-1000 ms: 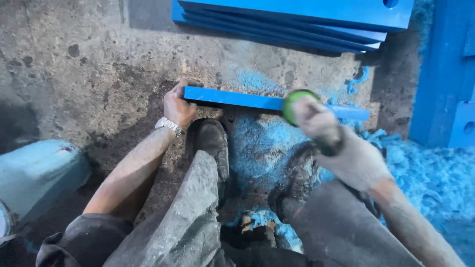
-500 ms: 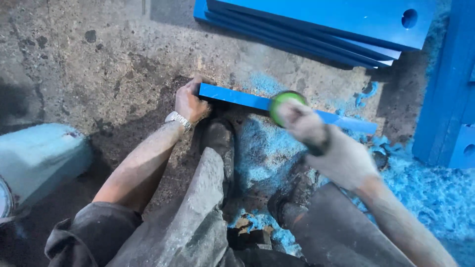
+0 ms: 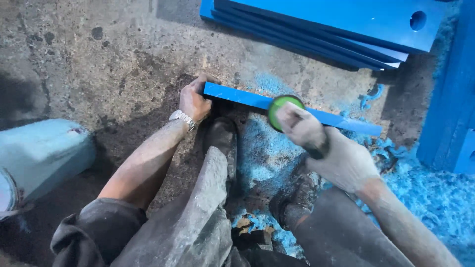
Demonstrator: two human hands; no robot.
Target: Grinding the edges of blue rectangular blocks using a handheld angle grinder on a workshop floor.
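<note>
Blue flat bar (image 3: 341,120) under green round disc (image 3: 278,106), dusty right hand (image 3: 336,153).

Bare concrete floor (image 3: 99,54) open across upper left. Upper right blocked by stacked blue plates (image 3: 346,29); right edge by blue frame (image 3: 452,99). Pale cylinder (image 3: 42,153) obstructs left edge. Boots (image 3: 222,138) crowd centre.

One blue bar (image 3: 341,120), one green disc (image 3: 278,105), two hands, one blue-grey drum (image 3: 44,153).
</note>
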